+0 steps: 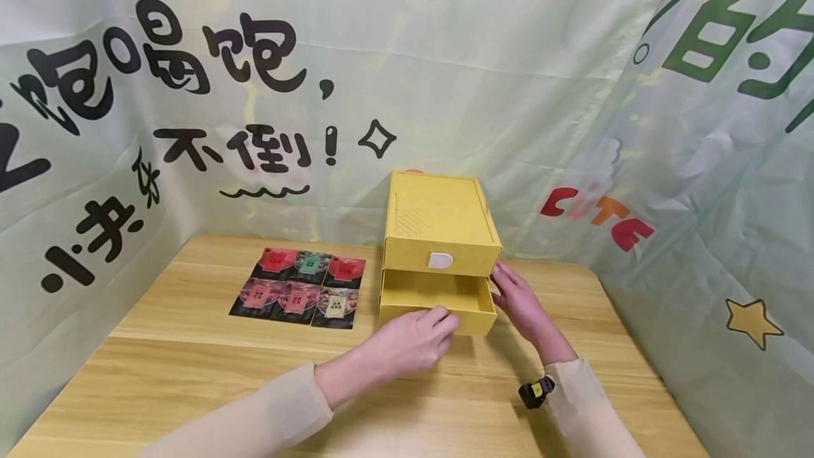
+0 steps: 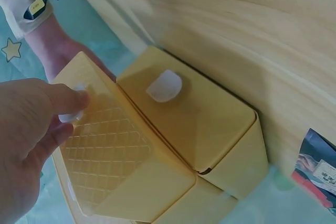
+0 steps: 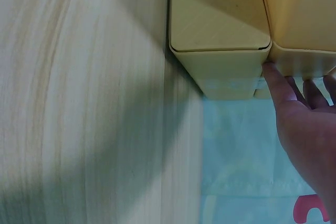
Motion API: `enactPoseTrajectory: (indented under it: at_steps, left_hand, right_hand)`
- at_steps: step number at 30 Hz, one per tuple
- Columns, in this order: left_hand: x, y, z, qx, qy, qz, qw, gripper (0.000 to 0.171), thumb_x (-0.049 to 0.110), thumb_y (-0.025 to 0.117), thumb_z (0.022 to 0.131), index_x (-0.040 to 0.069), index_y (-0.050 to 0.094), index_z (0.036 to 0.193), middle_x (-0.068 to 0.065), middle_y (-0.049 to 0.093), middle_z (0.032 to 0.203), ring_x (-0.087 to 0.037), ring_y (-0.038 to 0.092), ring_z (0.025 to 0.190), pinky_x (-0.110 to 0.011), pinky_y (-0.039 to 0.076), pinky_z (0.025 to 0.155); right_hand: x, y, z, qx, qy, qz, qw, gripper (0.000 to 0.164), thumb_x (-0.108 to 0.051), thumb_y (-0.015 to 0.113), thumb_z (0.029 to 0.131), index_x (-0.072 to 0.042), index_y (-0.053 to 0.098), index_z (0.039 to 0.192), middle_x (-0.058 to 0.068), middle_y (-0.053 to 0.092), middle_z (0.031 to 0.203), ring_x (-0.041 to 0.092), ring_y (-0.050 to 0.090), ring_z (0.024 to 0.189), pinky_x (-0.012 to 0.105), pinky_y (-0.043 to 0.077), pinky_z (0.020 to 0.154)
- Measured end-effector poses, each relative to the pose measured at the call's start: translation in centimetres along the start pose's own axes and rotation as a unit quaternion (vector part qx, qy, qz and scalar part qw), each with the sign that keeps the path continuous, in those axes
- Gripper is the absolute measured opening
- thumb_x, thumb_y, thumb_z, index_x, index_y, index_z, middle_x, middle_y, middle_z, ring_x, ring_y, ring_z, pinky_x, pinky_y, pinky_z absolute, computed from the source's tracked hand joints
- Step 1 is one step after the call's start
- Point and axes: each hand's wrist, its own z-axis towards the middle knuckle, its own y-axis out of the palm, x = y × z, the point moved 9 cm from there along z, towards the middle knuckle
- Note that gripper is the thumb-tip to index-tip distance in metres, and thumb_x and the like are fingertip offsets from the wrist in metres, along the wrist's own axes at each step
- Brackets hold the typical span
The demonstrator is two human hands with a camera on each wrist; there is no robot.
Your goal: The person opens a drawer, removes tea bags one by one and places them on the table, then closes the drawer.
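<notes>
A yellow drawer cabinet (image 1: pixel 439 210) stands on the table against the cloth backdrop. Its middle drawer (image 1: pixel 439 293) is pulled partway out, and part of the inside shows in the head view. The left hand (image 1: pixel 407 341) pinches the white tab (image 2: pixel 70 117) on that drawer's front between thumb and finger. Below it, the bottom drawer (image 2: pixel 184 108) sits closed, with a white tab of its own. Closed too is the top drawer, whose white tab (image 1: pixel 440 260) faces forward. Fingers extended, the right hand (image 1: pixel 521 299) rests along the cabinet's right side; its fingertips are partly hidden there.
Several black sachets with red, green and cream labels (image 1: pixel 299 288) lie in two rows left of the cabinet on the wooden table (image 1: pixel 210 366). A printed cloth (image 1: pixel 356 62) hangs behind and on both sides. A small black device (image 1: pixel 536 392) is at the right wrist.
</notes>
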Motion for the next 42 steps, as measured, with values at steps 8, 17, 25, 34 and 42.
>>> enactPoseTrajectory:
  at_steps: [8, 17, 25, 34, 42]
  left_hand:
    - [-0.6, 0.9, 0.4, -0.011, -0.016, -0.019, 0.9996, 0.017, 0.010, 0.059, 0.083, 0.020, 0.066, 0.094, -0.003, 0.046, 0.102, -0.016, 0.040, 0.087, -0.009, 0.042, 0.066]
    - [-1.2, 2.3, 0.7, -0.040, -0.025, -0.009, 0.9989, 0.019, 0.010, 0.061, 0.082, 0.021, 0.066, 0.097, -0.003, 0.044, 0.103, -0.016, 0.039, 0.087, -0.009, 0.043, 0.066]
    - [-1.9, 3.2, 1.0, -0.049, -0.036, -0.010, 0.9981, 0.021, 0.009, 0.061, 0.082, 0.021, 0.067, 0.099, -0.003, 0.044, 0.105, -0.016, 0.038, 0.087, -0.009, 0.042, 0.065]
    - [-2.3, 3.9, 1.3, -0.054, -0.051, -0.013, 0.9972, 0.019, 0.007, 0.059, 0.082, 0.018, 0.066, 0.095, -0.003, 0.043, 0.102, -0.017, 0.037, 0.084, -0.009, 0.040, 0.061]
    - [-2.9, 4.4, 1.5, -0.059, -0.062, -0.015, 0.9962, 0.019, 0.005, 0.057, 0.082, 0.016, 0.066, 0.095, -0.004, 0.044, 0.103, -0.019, 0.037, 0.084, -0.012, 0.041, 0.060]
  right_hand:
    - [0.0, 0.0, -0.1, 0.000, -0.004, 0.002, 1.000, 0.056, -0.034, 0.037, 0.097, -0.009, 0.019, 0.144, 0.007, 0.017, 0.150, 0.016, 0.020, 0.130, 0.045, 0.027, 0.104]
    - [0.0, 0.0, 0.0, -0.005, -0.007, 0.005, 1.000, 0.057, -0.035, 0.037, 0.097, -0.009, 0.020, 0.144, 0.009, 0.018, 0.149, 0.015, 0.020, 0.130, 0.047, 0.025, 0.105]
    - [-0.1, 0.2, 0.0, -0.010, -0.010, -0.002, 1.000, 0.057, -0.036, 0.036, 0.097, -0.010, 0.019, 0.144, 0.009, 0.018, 0.149, 0.016, 0.021, 0.129, 0.031, 0.039, 0.096]
    - [-0.1, 0.2, -0.2, -0.010, -0.006, -0.014, 1.000, 0.056, -0.038, 0.036, 0.097, -0.014, 0.021, 0.144, 0.004, 0.015, 0.150, 0.014, 0.019, 0.130, 0.048, 0.028, 0.103]
    - [-0.2, 0.2, -0.2, -0.016, -0.013, -0.015, 1.000, 0.053, -0.037, 0.035, 0.097, -0.016, 0.023, 0.144, 0.003, 0.017, 0.150, 0.014, 0.022, 0.129, 0.047, 0.031, 0.102]
